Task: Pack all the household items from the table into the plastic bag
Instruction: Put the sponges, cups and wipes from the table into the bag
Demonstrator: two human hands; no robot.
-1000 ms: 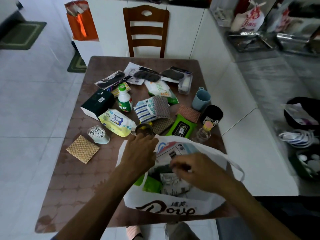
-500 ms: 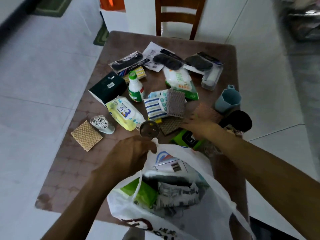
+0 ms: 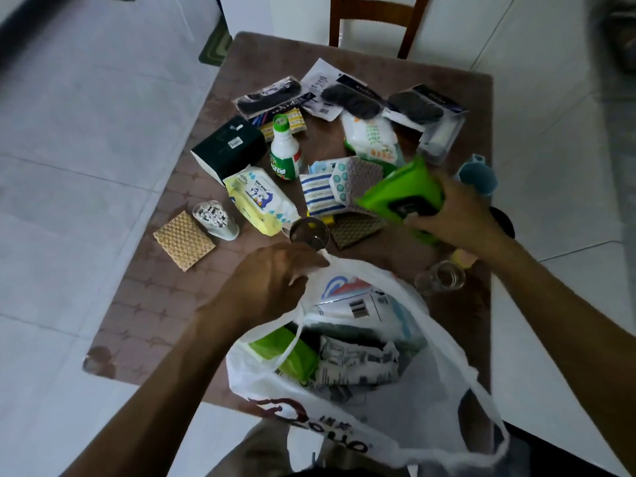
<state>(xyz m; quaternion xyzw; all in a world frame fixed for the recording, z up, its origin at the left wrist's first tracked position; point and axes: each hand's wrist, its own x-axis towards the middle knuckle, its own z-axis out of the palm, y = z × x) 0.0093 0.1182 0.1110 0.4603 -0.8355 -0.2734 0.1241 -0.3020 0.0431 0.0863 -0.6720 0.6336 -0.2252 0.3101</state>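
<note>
Fingers of the right hand [image 3: 457, 215] clamp a green pack [image 3: 401, 194], lifted clear of the table [image 3: 144, 304] and tilted, at the right of the clutter. Fingers of the left hand [image 3: 272, 280] are closed on the far rim of the white bag [image 3: 430, 407], holding its mouth open at the near edge of the table. Inside the bag lie another green pack [image 3: 285, 352], a crumpled printed packet [image 3: 358, 359] and a white package [image 3: 358, 304] bearing a barcode.

Just beyond the left hand stands a small glass [image 3: 309, 232]; a clear jar [image 3: 440, 278] lies on its side right of the bag's mouth. Under and beside the lifted pack sit striped and patterned cloths [image 3: 327, 187] and a brown scouring pad [image 3: 354, 228]. A blue cup [image 3: 478, 173] stands behind the right hand.

To the left, a yellow wipes pack [image 3: 258, 197] rests between a dark box [image 3: 229, 148] and the glass, with a green-capped bottle [image 3: 285, 149] upright beside it. A tan pad [image 3: 184, 239] and a tipped holder [image 3: 215, 220] of white sticks lie near the left edge. Farther back are three packaged dark items [image 3: 347, 99], a white-and-green pouch [image 3: 371, 137] and a clear box [image 3: 440, 139]. A wooden chair [image 3: 375, 18] stands at the far side.
</note>
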